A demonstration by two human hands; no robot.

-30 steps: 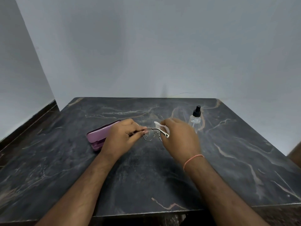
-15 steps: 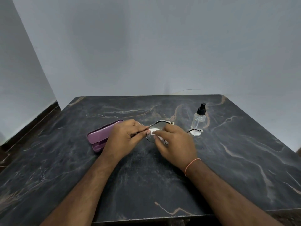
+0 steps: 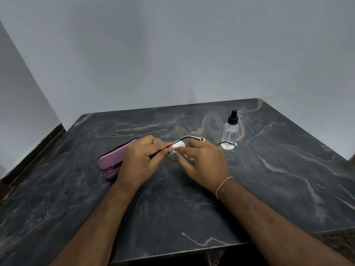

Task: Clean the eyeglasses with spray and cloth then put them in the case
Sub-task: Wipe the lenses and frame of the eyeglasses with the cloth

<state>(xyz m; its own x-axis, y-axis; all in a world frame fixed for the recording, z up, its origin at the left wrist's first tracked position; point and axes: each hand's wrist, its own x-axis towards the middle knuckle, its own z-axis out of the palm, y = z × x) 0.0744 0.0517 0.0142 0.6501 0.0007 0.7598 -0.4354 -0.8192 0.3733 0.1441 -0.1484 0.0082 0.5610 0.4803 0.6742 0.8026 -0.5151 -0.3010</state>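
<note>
Two thin temples, eyeglasses [image 3: 189,138], white cloth [image 3: 178,144]

Count on the table [image 3: 269,189]: one pair of eyeglasses [image 3: 189,138], one white cloth [image 3: 178,145], one spray bottle [image 3: 230,131] far right, one purple case [image 3: 115,157] left. Two hands: left hand [image 3: 142,160], right hand [image 3: 203,162].

Since a second ago, I see the eyeglasses [image 3: 189,138] opened out and the white cloth [image 3: 178,144] pressed onto the lens.
</note>
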